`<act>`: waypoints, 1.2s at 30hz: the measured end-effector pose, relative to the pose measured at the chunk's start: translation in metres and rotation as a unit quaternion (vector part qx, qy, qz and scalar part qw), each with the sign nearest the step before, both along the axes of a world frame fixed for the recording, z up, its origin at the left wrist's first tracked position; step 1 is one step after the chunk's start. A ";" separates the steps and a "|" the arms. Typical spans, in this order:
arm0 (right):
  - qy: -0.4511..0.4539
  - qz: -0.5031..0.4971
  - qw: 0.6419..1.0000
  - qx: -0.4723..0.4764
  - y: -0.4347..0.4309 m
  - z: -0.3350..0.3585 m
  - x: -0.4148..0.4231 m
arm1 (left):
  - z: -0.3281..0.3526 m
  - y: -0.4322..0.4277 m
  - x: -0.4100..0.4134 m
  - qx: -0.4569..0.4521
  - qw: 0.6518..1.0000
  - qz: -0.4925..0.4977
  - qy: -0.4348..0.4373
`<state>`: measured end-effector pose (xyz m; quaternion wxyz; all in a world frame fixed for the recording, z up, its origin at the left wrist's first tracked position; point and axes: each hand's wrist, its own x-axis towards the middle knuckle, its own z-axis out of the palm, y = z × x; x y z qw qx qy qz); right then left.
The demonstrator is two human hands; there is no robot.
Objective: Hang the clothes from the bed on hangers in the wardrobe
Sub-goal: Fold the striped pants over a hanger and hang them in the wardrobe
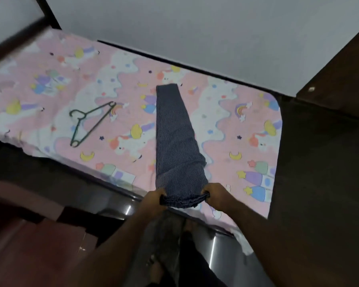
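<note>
Fingers of the left hand and right hand are curled round the near end of the striped garment, laid along the bed. Its fold could be undone by uneven lifting; the hanger lies well apart.

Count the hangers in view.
1: the green hanger lies flat on the bed sheet, left of the striped garment. None other shows.

A plain pale grey wall stood dimly lit behind a bed covered by a pink cartoon-unicorn sheet, with a dark post at its far left corner, dark brown wooden furniture beyond its right edge and a reddish floor below its near edge.
</note>
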<state>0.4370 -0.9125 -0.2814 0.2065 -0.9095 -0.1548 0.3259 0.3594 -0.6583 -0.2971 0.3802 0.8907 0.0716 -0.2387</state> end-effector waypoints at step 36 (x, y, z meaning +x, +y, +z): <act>0.187 -0.416 0.854 0.249 0.015 -0.230 0.201 | -0.216 0.053 0.207 -0.235 0.895 0.333 0.179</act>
